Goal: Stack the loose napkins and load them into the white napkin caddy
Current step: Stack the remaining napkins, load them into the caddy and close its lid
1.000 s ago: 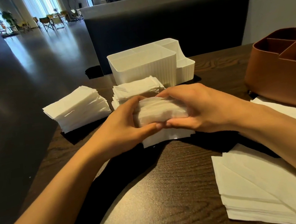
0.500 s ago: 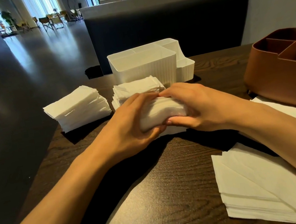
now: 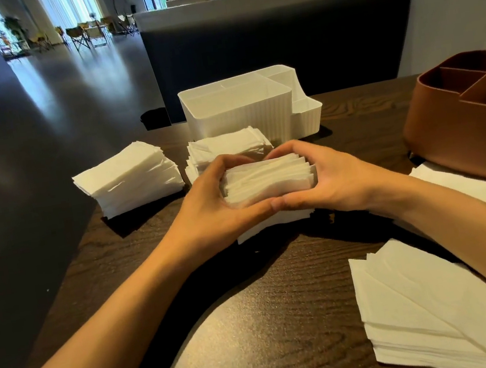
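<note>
A thick bundle of folded white napkins sits between both hands at the table's middle, on top of more napkins. My left hand grips its left end and my right hand grips its right end, thumbs meeting at the near edge. The white ribbed napkin caddy stands just behind, its big compartment showing no napkins. Another napkin stack lies right in front of the caddy, partly hidden by my fingers. A third stack rests to the left.
A brown compartmented caddy stands at the right. Large unfolded napkins lie at the near right, with more paper under the brown caddy. The dark wooden table drops off at its left edge. A dark bench back rises behind.
My hands have shifted on the bundle: the fingers that covered its top have drawn back to the ends, so the top and the layered near edge show.
</note>
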### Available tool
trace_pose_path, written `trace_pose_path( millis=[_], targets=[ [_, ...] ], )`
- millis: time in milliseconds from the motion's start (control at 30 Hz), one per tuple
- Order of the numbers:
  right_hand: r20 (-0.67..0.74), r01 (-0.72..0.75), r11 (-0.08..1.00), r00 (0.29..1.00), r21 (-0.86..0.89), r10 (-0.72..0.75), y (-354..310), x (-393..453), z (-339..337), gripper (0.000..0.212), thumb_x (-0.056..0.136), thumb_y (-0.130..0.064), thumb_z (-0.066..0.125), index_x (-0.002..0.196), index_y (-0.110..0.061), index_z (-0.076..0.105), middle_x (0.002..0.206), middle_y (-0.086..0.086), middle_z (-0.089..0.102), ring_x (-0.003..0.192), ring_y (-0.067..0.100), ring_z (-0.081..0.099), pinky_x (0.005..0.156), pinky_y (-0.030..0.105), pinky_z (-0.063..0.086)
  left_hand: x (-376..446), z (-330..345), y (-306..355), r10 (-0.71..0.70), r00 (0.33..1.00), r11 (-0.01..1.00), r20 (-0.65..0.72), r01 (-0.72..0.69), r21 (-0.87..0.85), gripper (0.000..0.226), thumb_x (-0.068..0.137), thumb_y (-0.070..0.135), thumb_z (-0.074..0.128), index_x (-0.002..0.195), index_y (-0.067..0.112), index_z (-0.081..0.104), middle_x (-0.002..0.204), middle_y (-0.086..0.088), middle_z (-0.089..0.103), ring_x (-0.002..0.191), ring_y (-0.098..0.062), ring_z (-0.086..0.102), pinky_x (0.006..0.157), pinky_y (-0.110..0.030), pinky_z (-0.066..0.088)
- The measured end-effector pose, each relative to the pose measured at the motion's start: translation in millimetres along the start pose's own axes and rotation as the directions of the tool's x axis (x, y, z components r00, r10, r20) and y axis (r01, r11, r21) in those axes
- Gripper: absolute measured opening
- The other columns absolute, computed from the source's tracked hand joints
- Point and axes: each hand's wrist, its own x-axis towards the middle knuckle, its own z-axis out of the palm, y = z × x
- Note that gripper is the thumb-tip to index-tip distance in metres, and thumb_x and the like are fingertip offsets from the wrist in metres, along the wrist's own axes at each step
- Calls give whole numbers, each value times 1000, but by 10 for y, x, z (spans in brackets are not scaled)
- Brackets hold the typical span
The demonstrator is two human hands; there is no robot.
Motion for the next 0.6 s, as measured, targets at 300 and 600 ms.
trace_pose_path(
  millis=[300, 600],
  targets=[
    [121, 28, 994, 992, -110, -14, 61, 10, -98, 61, 77, -39, 84, 129, -47, 53, 119, -31, 63, 113, -15, 56, 88, 3, 44, -20, 24, -33, 4, 998, 999, 56, -6, 38, 71, 72, 39, 90, 131, 38, 52, 122, 18, 64, 112, 8, 61, 98, -16, 52],
    [-265, 191, 954, 956, 231, -127, -196, -49, -23, 42, 82, -34, 75, 120, -20, 64, 105, -4, 72, 100, 10, 70, 79, 27, 60, -28, 33, 55, -85, 969, 969, 231, 134, -208, 38, 85, 20, 83, 120, 21, 70, 109, 4, 78, 103, -13, 74, 94, -31, 59]
  ],
)
